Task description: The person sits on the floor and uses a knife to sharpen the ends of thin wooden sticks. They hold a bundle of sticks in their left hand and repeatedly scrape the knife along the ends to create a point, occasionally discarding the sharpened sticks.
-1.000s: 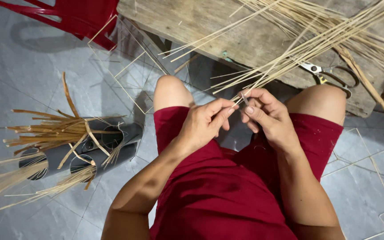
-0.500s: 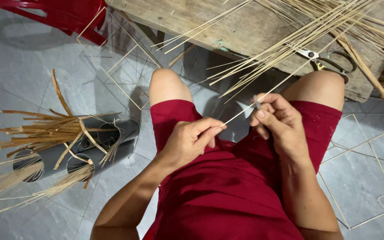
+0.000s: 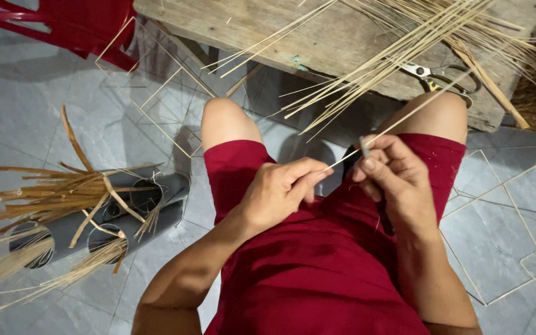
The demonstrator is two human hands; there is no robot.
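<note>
Grey tiled floor (image 3: 26,105) filling frame; wooden bench (image 3: 317,37) running across top, carrying loose bamboo strips (image 3: 404,49) and scissors (image 3: 442,77). Grey tubes (image 3: 94,217) lying lower left, stuffed with strips. Centre: thin bamboo sliver (image 3: 404,118) running up-right, right hand (image 3: 392,174) pinching it, left hand (image 3: 280,192) closing fingertips on its lower end.

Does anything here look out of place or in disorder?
The grey tubes lie tipped over on the floor, strips spilling from their mouths. The scissors sit half buried under thin sticks, which overhang the bench edge.
</note>
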